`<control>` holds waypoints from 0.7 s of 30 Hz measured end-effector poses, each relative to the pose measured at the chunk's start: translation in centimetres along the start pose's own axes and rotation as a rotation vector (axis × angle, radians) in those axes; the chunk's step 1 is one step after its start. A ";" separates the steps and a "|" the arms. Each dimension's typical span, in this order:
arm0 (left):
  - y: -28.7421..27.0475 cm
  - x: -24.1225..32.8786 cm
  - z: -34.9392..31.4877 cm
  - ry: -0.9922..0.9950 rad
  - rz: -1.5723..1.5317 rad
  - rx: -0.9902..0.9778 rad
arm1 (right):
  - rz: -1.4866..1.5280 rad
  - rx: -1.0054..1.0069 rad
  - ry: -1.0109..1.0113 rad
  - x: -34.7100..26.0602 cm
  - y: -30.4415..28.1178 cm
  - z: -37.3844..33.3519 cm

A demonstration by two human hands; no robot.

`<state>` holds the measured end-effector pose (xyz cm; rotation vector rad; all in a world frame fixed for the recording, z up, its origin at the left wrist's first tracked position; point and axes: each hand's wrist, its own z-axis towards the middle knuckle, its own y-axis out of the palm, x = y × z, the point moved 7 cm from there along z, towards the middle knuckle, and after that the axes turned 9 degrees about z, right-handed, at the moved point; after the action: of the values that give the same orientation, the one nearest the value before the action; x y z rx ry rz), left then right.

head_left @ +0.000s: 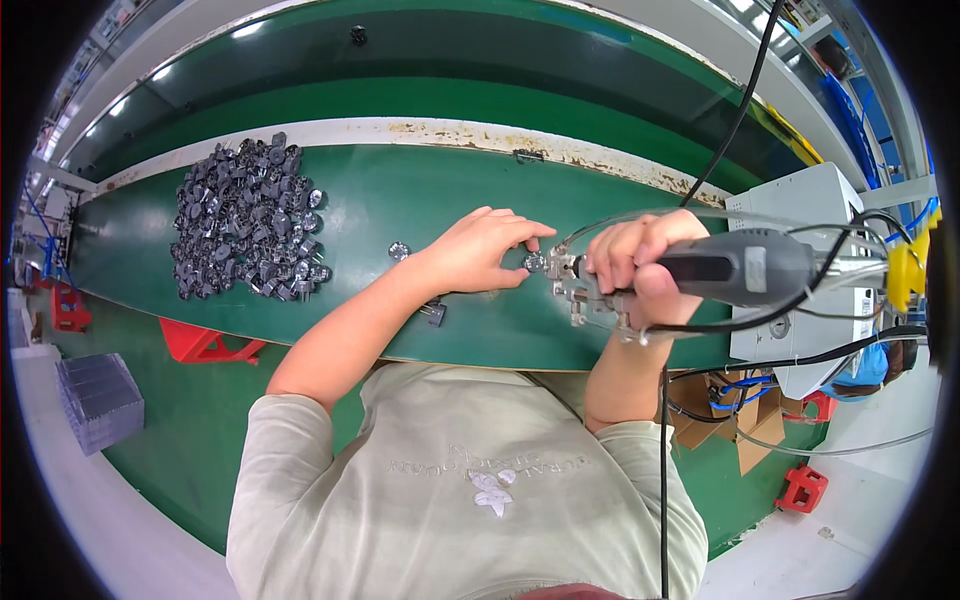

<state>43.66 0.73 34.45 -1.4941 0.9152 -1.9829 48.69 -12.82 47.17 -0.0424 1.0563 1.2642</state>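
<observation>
Over the green bench top (pixel 360 190), my left hand (pixel 475 250) pinches a small part with a shiny, clear face (pixel 534 262) between thumb and forefinger. My right hand (pixel 645 262) is wrapped round a grey and black hand-held power driver (pixel 745 268). Its metal and clear front end (pixel 562 268) points left and meets the small part, or nearly so; the exact contact is too small to tell. Left of my left wrist lies a loose shiny part (pixel 399 251). A dark grey part (pixel 434 313) sits below that forearm, partly hidden.
A big pile of small dark grey parts (pixel 250 220) covers the bench's left side. At the right stands a white box-shaped machine (pixel 800 210). Black cables (pixel 745 105) hang around the driver. A worn white ledge (pixel 420 132) borders the bench's far side.
</observation>
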 end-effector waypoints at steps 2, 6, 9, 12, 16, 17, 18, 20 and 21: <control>0.0 0.1 0.0 0.019 -0.010 0.028 | -0.053 0.024 -0.002 0.6 -0.3 -0.1; 0.1 0.1 0.1 -0.001 -0.002 0.013 | -0.064 0.060 0.034 1.3 -0.7 -0.3; 0.0 0.1 0.1 -0.014 0.006 -0.026 | -0.086 0.078 0.060 1.5 -1.1 -0.5; 0.1 -0.1 0.2 -0.024 -0.002 -0.039 | -0.130 0.109 0.079 1.9 -1.6 -0.6; 0.2 -0.4 0.2 -0.002 -0.005 -0.013 | -0.171 0.146 0.093 2.2 -1.7 -0.6; 0.2 -0.4 0.3 -0.005 -0.005 -0.016 | -0.170 0.149 0.095 2.2 -1.6 -0.6; 0.2 -0.4 0.3 -0.007 -0.005 -0.019 | -0.169 0.152 0.097 2.3 -1.6 -0.6; 0.3 -0.4 0.3 0.008 0.004 -0.009 | -0.180 0.142 0.115 2.4 -1.6 -0.7; 0.3 -0.4 0.2 0.015 0.008 -0.003 | -0.186 0.137 0.124 2.5 -1.6 -0.7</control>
<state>44.00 0.77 33.99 -1.4770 0.9295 -1.9909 49.31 -11.93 44.29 -0.1132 1.2144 1.0299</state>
